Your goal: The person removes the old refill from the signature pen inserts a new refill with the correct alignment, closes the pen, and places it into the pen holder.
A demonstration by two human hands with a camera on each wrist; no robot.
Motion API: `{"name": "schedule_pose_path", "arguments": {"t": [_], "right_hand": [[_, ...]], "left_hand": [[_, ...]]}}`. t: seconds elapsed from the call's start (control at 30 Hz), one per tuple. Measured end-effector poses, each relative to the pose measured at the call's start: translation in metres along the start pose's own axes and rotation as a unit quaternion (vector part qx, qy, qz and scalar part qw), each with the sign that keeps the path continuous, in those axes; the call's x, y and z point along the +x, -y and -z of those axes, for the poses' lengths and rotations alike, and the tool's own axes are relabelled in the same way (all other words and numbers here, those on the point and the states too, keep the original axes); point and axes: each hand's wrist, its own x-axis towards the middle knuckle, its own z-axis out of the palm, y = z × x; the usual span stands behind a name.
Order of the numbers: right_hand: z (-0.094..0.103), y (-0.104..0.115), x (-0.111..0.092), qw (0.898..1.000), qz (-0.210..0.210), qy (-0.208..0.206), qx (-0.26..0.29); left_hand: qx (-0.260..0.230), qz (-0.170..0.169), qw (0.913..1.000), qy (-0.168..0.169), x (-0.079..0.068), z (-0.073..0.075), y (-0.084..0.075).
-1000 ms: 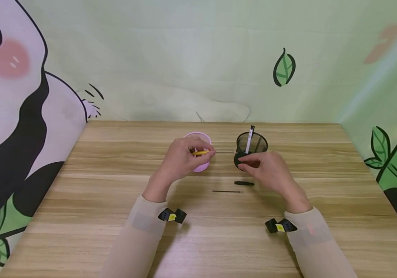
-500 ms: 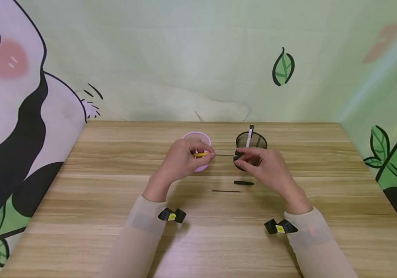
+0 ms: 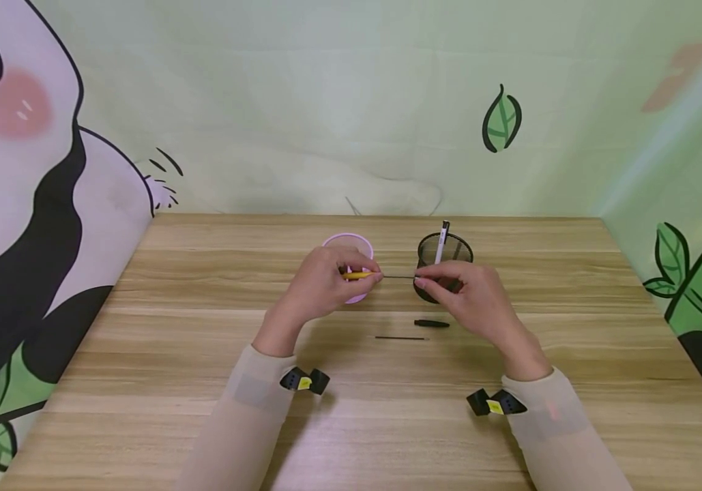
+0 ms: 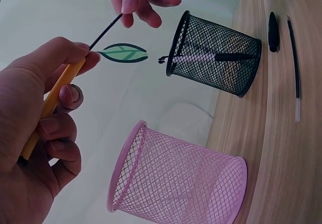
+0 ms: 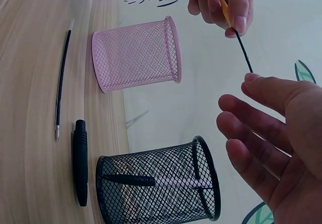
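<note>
In the head view, my left hand [image 3: 326,283] holds a yellow pen barrel [image 4: 59,90], its fingers curled round it. A thin dark pen refill [image 4: 105,31] sticks out of the barrel's end toward the right. Thumb and a fingertip of my right hand [image 3: 476,293] pinch the refill's far end, while its other fingers are loosely bent. Both hands are raised above the table. How far the refill reaches into the barrel is hidden. Below them on the wood lie a second refill [image 3: 401,337] and a short black pen part [image 3: 432,323].
Behind the left hand stands a pink mesh pen cup [image 5: 133,55]. A black mesh pen cup [image 5: 158,181] stands behind the right hand, with a white-and-black pen [image 3: 441,244] leaning in it. The wooden table [image 3: 203,409] ends at a printed backdrop.
My right hand has come slightly left; its spread thumb and fingertip have closed on the refill's end. The left hand and barrel have dropped a little. The things on the table stay put.
</note>
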Motion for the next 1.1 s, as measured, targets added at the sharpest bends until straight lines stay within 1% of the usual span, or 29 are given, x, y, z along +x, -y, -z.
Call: {"name": "schedule_pose_path", "arguments": {"t": [0.23, 0.53, 0.77, 0.97, 1.1], "right_hand": [[-0.0003, -0.0015, 0.0001, 1.0, 0.018, 0.0, 0.0], [-0.001, -0.0012, 0.0, 1.0, 0.028, 0.0, 0.01], [-0.0018, -0.0008, 0.0001, 0.999, 0.035, 0.003, 0.013], [-0.0018, -0.0009, -0.0004, 0.999, 0.038, 0.001, 0.016], [-0.0022, -0.0003, -0.0005, 0.999, 0.035, 0.004, 0.016]], "left_hand": [[-0.003, -0.006, 0.9999, 0.012, 0.0003, -0.0001, -0.0006], [-0.01, 0.001, 0.9996, 0.025, 0.0001, -0.0005, -0.0016], [-0.015, 0.017, 0.9986, 0.048, 0.0001, -0.001, -0.0028], [-0.008, 0.037, 0.9982, 0.047, 0.0006, -0.0023, -0.0031], [-0.01, 0.039, 0.9981, 0.046, 0.0004, -0.0019, -0.003]]}}
